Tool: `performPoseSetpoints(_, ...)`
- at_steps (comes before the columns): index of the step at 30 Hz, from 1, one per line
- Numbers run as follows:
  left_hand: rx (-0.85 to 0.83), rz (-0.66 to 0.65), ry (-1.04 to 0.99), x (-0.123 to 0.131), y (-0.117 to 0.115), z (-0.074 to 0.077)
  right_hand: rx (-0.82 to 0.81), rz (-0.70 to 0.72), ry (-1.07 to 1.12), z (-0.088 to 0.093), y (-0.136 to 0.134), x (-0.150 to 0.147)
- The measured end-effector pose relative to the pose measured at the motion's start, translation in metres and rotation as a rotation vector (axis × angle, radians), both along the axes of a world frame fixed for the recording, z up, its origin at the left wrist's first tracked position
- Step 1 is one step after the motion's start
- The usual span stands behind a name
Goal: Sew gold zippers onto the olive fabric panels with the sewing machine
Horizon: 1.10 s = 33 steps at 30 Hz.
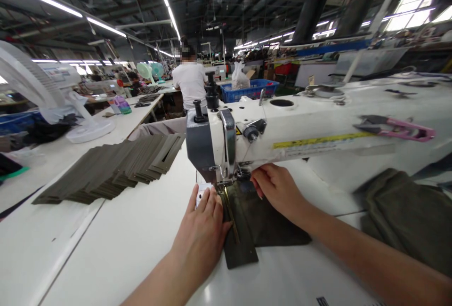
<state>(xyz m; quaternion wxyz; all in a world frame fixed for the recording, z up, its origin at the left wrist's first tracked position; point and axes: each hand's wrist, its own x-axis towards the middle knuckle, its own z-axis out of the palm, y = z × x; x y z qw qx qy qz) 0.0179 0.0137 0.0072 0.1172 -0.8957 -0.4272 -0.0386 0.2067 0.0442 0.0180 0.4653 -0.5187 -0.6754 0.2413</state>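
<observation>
The left hand (pixel 205 233) lies palm down, its fingers extended close together and their tips over a small white plate (pixel 200 187), its thumb resting at the edge of a dark olive fabric panel (pixel 243 253). The right hand (pixel 278 188) is curled beside the needle area; whether its fingertips pinch anything cannot be told. The panel, with a brass-toothed zipper (pixel 231 214) running along it, lies below the head of a white sewing machine (pixel 303 122), its near end flat on the white table (pixel 141 249); a wider dark fabric piece (pixel 282 228) adjoins it on the right. The cloth appears light and not fragile, fairly firm but pliable, while the metal teeth probably make the zipper line stiffer and more slippery. The sounder hold is probably a flat palm on the plain margin, clear of the teeth, with a light pinch at the far edge. Beyond, a fanned stack of olive pieces (pixel 116 169) lies left, crumpled cloth (pixel 406 221) right, and pink-handled snips (pixel 399 128) rest against the machine.
</observation>
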Motion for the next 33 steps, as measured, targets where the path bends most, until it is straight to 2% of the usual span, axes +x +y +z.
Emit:
performPoseSetpoints(12,0.011,-0.011,-0.01,-0.001,-0.002,-0.004,0.017,-0.043,-0.009,-0.003,0.0,-0.002)
performPoseSetpoints(33,0.025,0.008,0.01,-0.002,-0.004,-0.011,0.038,-0.002,0.031,-0.006,0.002,-0.003)
